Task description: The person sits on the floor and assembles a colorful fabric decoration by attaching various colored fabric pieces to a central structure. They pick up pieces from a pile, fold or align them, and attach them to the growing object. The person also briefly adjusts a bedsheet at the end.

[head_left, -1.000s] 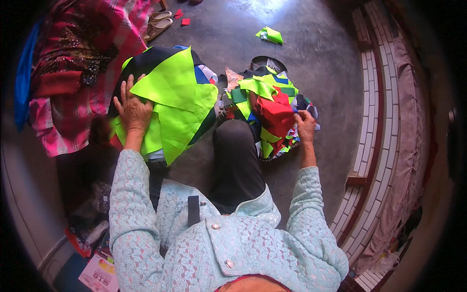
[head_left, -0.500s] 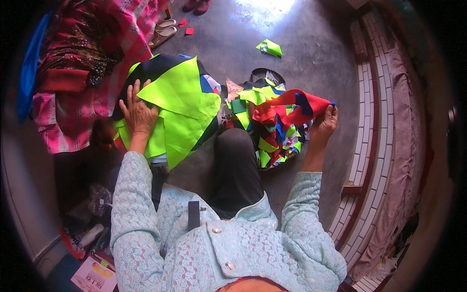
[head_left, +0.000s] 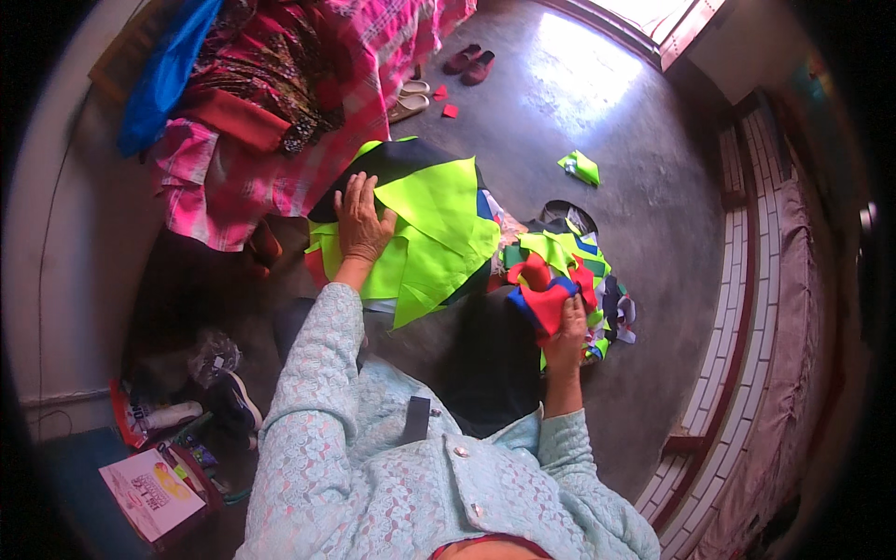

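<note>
My left hand [head_left: 362,229] lies flat, fingers stretched out, on a pile of neon yellow-green cloth pieces [head_left: 439,229]. Black cloth [head_left: 420,162] shows along the pile's far edge. To the right, my right hand [head_left: 567,341] is closed on a red and blue cloth piece [head_left: 543,308]; its fingertips are partly hidden. That piece hangs in front of a heap of mixed scraps [head_left: 551,245] in neon, green, red, blue and white. A round dark rim [head_left: 571,207] rises behind the heap. My dark-trousered knee is between pile and heap.
A pink checked cloth [head_left: 359,103] drapes at the upper left, near pale shoes [head_left: 407,107] and dark red shoes [head_left: 476,67]. A small neon bundle [head_left: 581,168] rests on the grey floor. White tiled ledges [head_left: 737,308] run along the right. A box [head_left: 152,495] sits lower left.
My right hand has drawn the red and blue cloth inward and down, toward my knee, where it is bunched instead of stretched. My left hand stays on the pile. The view has turned.
</note>
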`<control>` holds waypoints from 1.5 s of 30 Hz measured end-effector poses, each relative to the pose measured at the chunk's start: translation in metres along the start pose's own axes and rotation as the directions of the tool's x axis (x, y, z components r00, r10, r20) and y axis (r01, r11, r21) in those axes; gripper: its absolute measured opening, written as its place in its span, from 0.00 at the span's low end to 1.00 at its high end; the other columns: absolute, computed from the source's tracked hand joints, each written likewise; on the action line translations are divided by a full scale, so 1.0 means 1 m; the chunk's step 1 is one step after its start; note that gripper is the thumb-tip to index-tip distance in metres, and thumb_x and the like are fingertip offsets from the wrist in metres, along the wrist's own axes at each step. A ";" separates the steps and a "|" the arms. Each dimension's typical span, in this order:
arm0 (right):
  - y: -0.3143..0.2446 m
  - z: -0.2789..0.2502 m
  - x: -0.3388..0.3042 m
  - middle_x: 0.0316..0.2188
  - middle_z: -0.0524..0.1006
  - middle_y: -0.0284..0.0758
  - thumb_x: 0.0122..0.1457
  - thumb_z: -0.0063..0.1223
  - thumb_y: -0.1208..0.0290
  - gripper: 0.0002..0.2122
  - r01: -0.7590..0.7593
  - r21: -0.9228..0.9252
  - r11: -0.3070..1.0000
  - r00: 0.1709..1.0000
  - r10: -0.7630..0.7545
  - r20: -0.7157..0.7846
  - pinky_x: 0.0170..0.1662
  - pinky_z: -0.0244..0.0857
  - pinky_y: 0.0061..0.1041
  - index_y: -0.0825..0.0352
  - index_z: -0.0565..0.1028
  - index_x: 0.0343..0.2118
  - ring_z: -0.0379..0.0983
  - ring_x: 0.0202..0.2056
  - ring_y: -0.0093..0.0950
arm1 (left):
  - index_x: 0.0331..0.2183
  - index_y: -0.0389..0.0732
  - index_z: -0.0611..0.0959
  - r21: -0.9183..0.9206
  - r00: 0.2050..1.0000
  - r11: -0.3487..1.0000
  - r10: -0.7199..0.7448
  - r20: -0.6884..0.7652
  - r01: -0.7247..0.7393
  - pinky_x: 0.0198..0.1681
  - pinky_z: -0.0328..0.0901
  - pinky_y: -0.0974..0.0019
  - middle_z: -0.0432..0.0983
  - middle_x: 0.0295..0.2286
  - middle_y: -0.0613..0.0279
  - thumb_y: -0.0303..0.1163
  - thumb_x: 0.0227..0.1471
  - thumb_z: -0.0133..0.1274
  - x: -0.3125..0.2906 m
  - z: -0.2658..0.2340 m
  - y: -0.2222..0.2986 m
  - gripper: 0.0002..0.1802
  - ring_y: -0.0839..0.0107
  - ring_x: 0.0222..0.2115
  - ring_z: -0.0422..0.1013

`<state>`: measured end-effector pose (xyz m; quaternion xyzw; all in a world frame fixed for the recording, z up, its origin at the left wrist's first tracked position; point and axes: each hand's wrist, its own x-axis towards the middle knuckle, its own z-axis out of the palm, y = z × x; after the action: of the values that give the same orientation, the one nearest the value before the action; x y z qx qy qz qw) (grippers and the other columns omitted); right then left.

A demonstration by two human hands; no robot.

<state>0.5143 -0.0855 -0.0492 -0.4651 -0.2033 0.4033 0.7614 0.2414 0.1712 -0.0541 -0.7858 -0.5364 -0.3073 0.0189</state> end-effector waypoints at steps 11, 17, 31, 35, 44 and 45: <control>-0.002 0.031 -0.040 0.23 0.69 0.33 0.60 0.48 0.74 0.03 0.452 -0.769 0.452 0.844 -0.495 0.205 0.31 0.62 0.22 0.66 0.68 0.34 0.68 0.26 0.25 | 0.42 0.34 0.68 -0.437 0.956 0.899 -0.133 -0.261 0.006 0.56 0.53 0.56 0.65 0.45 0.47 0.27 0.39 0.53 0.010 -0.052 0.015 0.25 0.51 0.50 0.61; -0.006 0.040 -0.042 0.24 0.73 0.40 0.52 0.54 0.76 0.06 0.666 -0.730 0.150 0.710 -0.429 0.559 0.24 0.63 0.34 0.64 0.72 0.33 0.72 0.22 0.40 | 0.37 0.37 0.76 -0.785 0.984 0.615 0.081 0.157 0.075 0.44 0.64 0.63 0.74 0.36 0.55 0.29 0.45 0.55 -0.049 -0.085 0.107 0.15 0.62 0.38 0.71; -0.015 0.033 -0.059 0.24 0.72 0.34 0.43 0.56 0.79 0.07 0.763 -0.634 0.123 0.632 -0.349 0.692 0.26 0.62 0.30 0.64 0.74 0.28 0.69 0.23 0.33 | 0.39 0.36 0.76 -0.754 0.777 0.285 0.046 0.628 0.592 0.35 0.66 0.71 0.73 0.33 0.62 0.40 0.48 0.59 -0.130 -0.050 0.180 0.20 0.75 0.33 0.69; -0.012 0.024 -0.072 0.23 0.69 0.31 0.45 0.56 0.84 0.09 0.543 -0.659 0.520 0.839 -0.360 0.407 0.28 0.61 0.22 0.65 0.72 0.29 0.66 0.23 0.25 | 0.36 0.35 0.77 -0.645 0.698 0.280 -0.178 0.694 0.712 0.34 0.66 0.66 0.74 0.30 0.58 0.42 0.44 0.62 -0.136 -0.022 0.172 0.22 0.70 0.29 0.70; -0.004 0.004 -0.073 0.31 0.69 0.22 0.54 0.54 0.83 0.09 0.085 -0.143 0.986 0.996 -0.089 -0.023 0.39 0.59 0.13 0.63 0.70 0.35 0.64 0.33 0.13 | 0.31 0.37 0.77 -0.630 0.836 0.644 -0.028 0.547 0.434 0.28 0.63 0.71 0.70 0.23 0.66 0.35 0.40 0.64 -0.134 -0.024 0.179 0.17 0.77 0.24 0.66; -0.006 0.004 -0.072 0.33 0.72 0.24 0.54 0.54 0.83 0.09 0.067 -0.054 0.996 0.996 -0.070 -0.053 0.42 0.62 0.14 0.62 0.71 0.36 0.67 0.35 0.14 | 0.30 0.37 0.77 -0.662 0.835 0.600 -0.017 0.551 0.449 0.28 0.63 0.72 0.70 0.23 0.67 0.34 0.41 0.64 -0.134 -0.023 0.180 0.16 0.78 0.24 0.65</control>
<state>0.4714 -0.1422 -0.0377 -0.4884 -0.2087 0.3585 0.7677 0.3526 -0.0246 -0.0486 -0.6872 -0.4408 -0.2955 -0.4962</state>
